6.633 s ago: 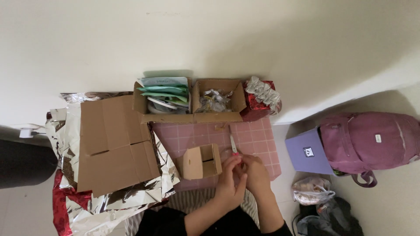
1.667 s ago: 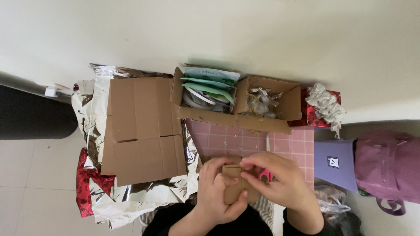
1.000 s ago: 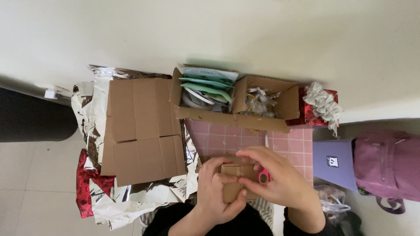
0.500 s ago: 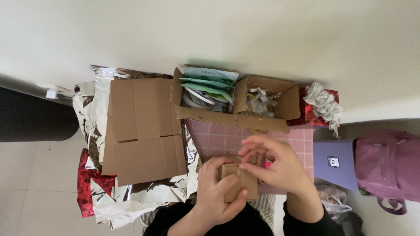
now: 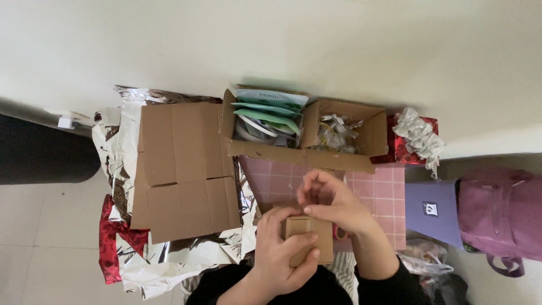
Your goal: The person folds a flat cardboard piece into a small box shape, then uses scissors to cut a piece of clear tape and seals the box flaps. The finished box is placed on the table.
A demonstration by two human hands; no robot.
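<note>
A small brown cardboard box (image 5: 309, 240) sits low in the middle of the head view, held up over a pink grid cutting mat (image 5: 384, 195). My left hand (image 5: 280, 251) wraps around the box from the left, thumb across its front. My right hand (image 5: 333, 203) rests on the box's top edge, fingers curled over the flap. A bit of a pink-handled tool (image 5: 340, 232) shows just under my right wrist; whether my hand grips it is hidden.
A flattened cardboard sheet (image 5: 183, 169) lies on crinkled silver foil (image 5: 121, 152) at left. Behind the mat stands an open two-part carton (image 5: 305, 152) with green paper packs and clear wrappers. A red gift box (image 5: 409, 147), a lilac pouch (image 5: 432, 212) and a purple backpack (image 5: 499, 212) lie at right.
Earlier the box stood on the mat with both hands beside it. Now my left hand holds it up, and my right hand has moved from the box's front to its top edge.
</note>
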